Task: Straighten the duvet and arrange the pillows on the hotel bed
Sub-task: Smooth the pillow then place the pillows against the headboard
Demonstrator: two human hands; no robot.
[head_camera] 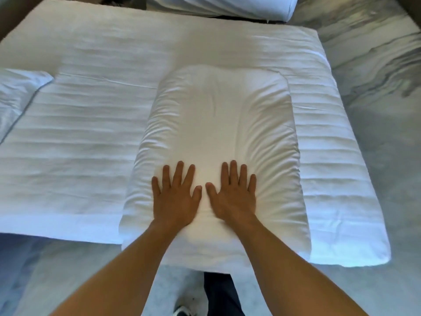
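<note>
Pressing flat: left hand [175, 199] and right hand [232, 197], fingers spread, gripping nothing | pillow [218, 124] lies on striped duvet [91, 137] (near edge overhanging) | second pillow [227, 5] beyond.

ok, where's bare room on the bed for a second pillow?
Free: the striped duvet left of the pillow, bordered by the folded white corner at far left. The strip right of the pillow is narrow. Both hands crowd the pillow's near end.

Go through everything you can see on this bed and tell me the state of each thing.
Pillow: flat on the duvet, dented in the middle.
Left hand: open, pressing the pillow.
Right hand: open, pressing the pillow.
Duvet: spread flat, lightly creased.
Second pillow: at left edge, mostly cut off.
</note>
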